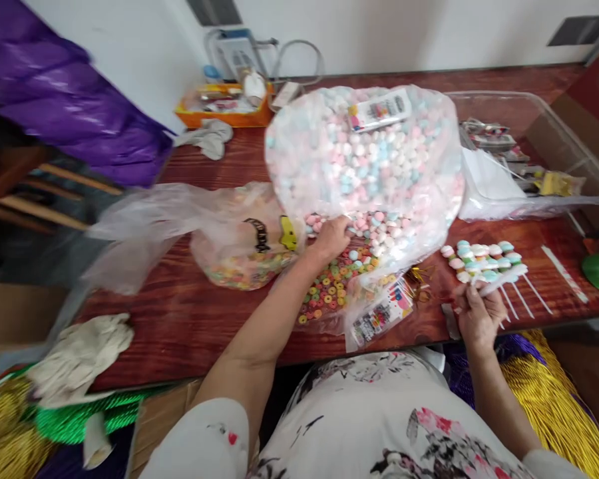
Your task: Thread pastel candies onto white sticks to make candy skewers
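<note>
My left hand [333, 237] is closed at the mouth of a big clear plastic bag [299, 143] full of pink, white and blue marshmallow-like sweets [379, 163]. Its fingertips are among the sweets and the bag's edge; what they grip is hidden. Below that hand, small coloured ring sweets [332, 286] lie on clear plastic. On the right, my right hand [479, 313] pinches a white stick-like piece [504, 278], slightly blurred. Just beyond it, several skewers of pastel sweets [484, 261] lie side by side, their white sticks pointing towards me.
Another plastic bag of ring sweets [244, 266] lies left. A printed packet [382, 316] is at the front edge. A clear bin [534, 106] with packets stands back right, an orange box [224, 118] back left. A cloth glove [87, 349] hangs over the left edge.
</note>
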`<state>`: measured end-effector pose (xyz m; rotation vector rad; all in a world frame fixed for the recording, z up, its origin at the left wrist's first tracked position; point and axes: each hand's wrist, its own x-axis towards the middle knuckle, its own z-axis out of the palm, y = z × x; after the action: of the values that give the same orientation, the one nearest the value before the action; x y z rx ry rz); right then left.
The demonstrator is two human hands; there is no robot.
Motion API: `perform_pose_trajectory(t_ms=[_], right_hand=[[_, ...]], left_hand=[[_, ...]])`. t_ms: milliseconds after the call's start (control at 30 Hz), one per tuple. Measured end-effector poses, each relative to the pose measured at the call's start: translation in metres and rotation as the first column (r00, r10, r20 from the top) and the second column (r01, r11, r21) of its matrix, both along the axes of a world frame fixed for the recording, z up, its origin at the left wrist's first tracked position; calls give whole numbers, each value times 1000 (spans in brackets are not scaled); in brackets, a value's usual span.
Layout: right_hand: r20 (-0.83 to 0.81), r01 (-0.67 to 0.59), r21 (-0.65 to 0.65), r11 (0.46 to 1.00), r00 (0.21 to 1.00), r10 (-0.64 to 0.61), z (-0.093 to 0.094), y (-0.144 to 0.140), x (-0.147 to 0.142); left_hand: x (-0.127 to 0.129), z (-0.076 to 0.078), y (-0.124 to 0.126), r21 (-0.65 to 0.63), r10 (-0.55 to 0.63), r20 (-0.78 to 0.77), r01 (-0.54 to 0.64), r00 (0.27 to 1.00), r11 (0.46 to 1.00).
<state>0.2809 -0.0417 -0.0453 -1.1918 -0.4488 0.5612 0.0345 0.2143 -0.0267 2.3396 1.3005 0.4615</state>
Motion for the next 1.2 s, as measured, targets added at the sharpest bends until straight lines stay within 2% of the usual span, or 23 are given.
perform_pose_trajectory(t_ms=[167,400,500,567,600,633,700,733,767,867,967,1067,1133,1200], right_hand=[[-14,-135,-13,991,991,135,-4,3,3],[41,-172,-27,985,984,173,-9,3,8],[52,-168,-30,985,984,169,-9,6,9],[80,-153,-33,988,985,155,-10,6,8],[102,-139,-33,990,985,142,-11,4,7],[129,-128,-39,991,983,132,-12,1,6],[204,-124,-87,988,969,139,-15,-10,2],[252,-137,-135,981,953,168,-16,-16,1],[319,-149,-199,969,925,208,-15,-21,-1],[477,-154,-293,944,832,284,-2,-26,-10],[552,-301,-260,917,733,397,29,-12,-37],[600,-561,-278,780,532,597,60,11,-78],[610,-634,-272,724,467,639,71,24,-101],[613,-663,-280,694,433,661,74,32,-116]], left_hand=[[13,1,0,47,98,-176,-91,979,995],[22,15,-7,79,135,-265,-118,955,990],[15,18,-14,140,104,-116,-88,988,986],[6,21,-22,117,111,142,-128,984,985],[-1,23,-28,59,139,305,-165,942,985],[-7,26,-37,-33,188,467,-196,864,980],[-21,33,-60,-272,324,697,-183,640,945],[-27,37,-73,-388,395,749,-131,533,912],[-33,41,-88,-484,461,760,-74,457,872],[-42,45,-121,-665,621,718,49,315,745],[-49,46,-137,-705,683,706,91,188,703],[-57,52,-146,-680,669,733,99,120,727],[-62,57,-149,-648,641,762,94,94,756],[-66,61,-152,-612,609,790,87,69,786]])
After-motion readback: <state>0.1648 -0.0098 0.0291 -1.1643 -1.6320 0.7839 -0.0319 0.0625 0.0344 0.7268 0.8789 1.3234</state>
